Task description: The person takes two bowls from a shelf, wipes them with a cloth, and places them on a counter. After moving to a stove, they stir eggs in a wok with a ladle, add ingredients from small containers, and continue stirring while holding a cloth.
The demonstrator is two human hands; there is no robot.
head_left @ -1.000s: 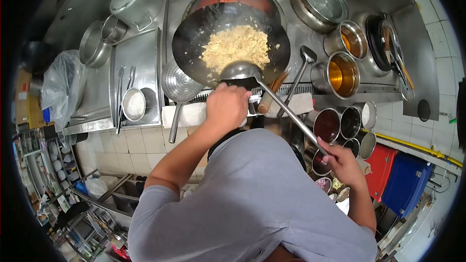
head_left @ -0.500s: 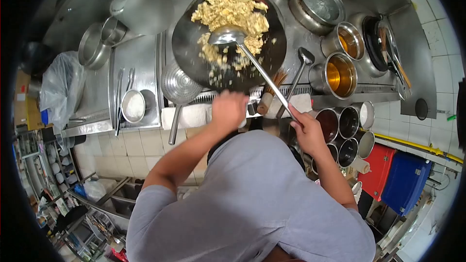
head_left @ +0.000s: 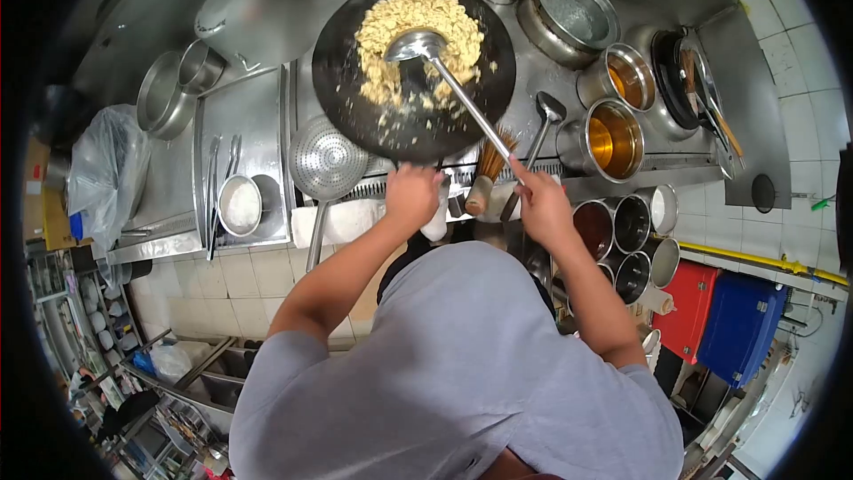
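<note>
A dark wok (head_left: pixel 342 80) holds yellow, crumbly food (head_left: pixel 418 11) that looks like egg fried with rice. My left hand (head_left: pixel 413 197) is closed around the wok's near loop handle, with a white cloth partly showing beneath it. In my right hand (head_left: pixel 544 204) is the end of a long metal ladle (head_left: pixel 471 107). The ladle's bowl lies face down over the middle of the food. A bamboo brush (head_left: pixel 487 173) and a black spatula (head_left: pixel 544 124) rest between the wok and my right hand.
A perforated skimmer (head_left: pixel 327 160) lies left of the wok. Pots of amber liquid (head_left: pixel 613 138) stand on the right, with a pan of clear liquid (head_left: pixel 582 13) behind. A bowl of white powder (head_left: pixel 240 204) sits left. Several metal canisters (head_left: pixel 631 222) hang below the counter edge.
The wok has settled flatter, and its far handle now shows. Food that was airborne and spread toward the rim has dropped into a rounder heap. My right hand has shifted slightly left and up.
</note>
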